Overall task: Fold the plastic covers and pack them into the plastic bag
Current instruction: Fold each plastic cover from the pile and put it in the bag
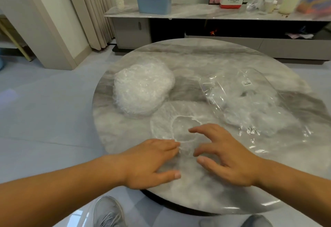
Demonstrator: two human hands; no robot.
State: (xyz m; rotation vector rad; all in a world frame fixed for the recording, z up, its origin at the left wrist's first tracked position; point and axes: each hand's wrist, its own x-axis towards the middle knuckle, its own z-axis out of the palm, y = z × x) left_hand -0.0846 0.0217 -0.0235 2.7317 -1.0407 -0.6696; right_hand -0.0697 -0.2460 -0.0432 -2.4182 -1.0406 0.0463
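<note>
Plastic cover lies spread flat on the near part of the round marble table, its puckered elastic ring facing up; it looks roughly round, so no long axis can be told. Straight, closed fingertips of the left hand touch the ring's near-left edge, thumb splayed, gripping nothing. The right hand is over the cover's near-right side, fingers spread and slightly bent, released; whether they touch the film I cannot tell. Further left sits a domed pile of covers. To the right lies the plastic bag, crumpled covers inside, its long axis running from far centre to near right, label at the far end
</note>
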